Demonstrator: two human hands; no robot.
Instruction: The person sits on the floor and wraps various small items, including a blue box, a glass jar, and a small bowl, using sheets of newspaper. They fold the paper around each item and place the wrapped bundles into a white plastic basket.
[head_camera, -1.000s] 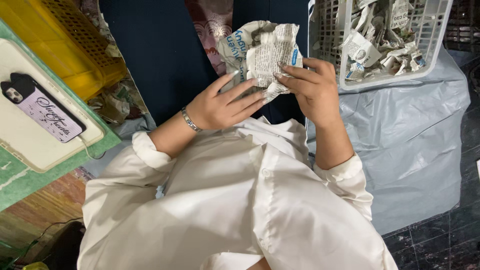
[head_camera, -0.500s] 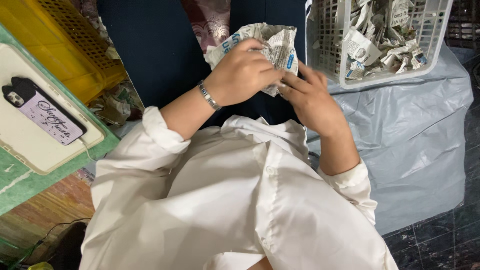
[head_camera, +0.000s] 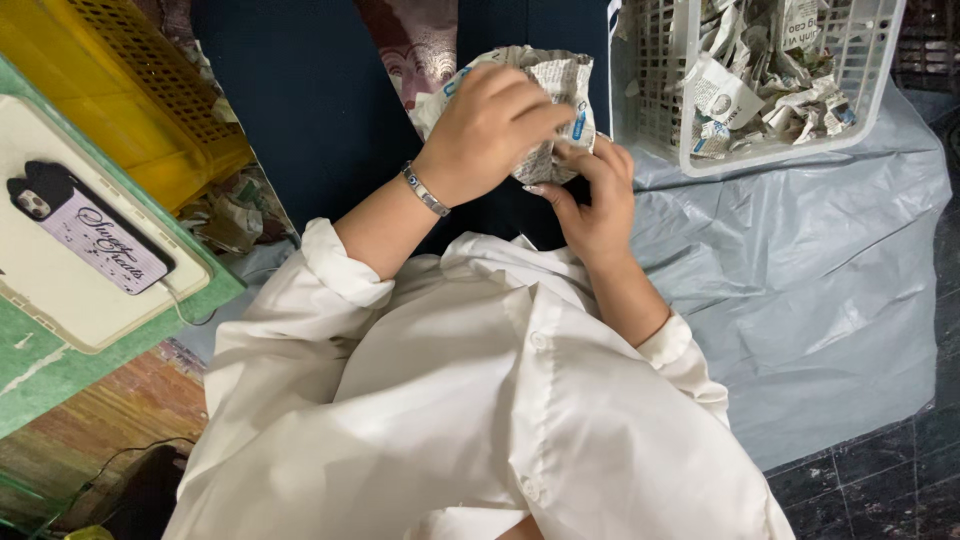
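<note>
A crumpled wad of newspaper is held in front of me over dark blue cloth. My left hand, with a bracelet at the wrist, lies over the top of the wad and presses it. Under the wad, my right hand cups its lower edge with the fingers curled. Both arms wear white shirt sleeves.
A white slatted plastic basket with several crumpled newspaper balls stands at the upper right on a grey plastic sheet. A yellow crate is at the upper left. A phone in a dark case lies on a cream tray on a green surface.
My left hand has slid from the side of the newspaper wad up over its top, squeezing it smaller. My right hand has dropped from the wad's right side to beneath it.
</note>
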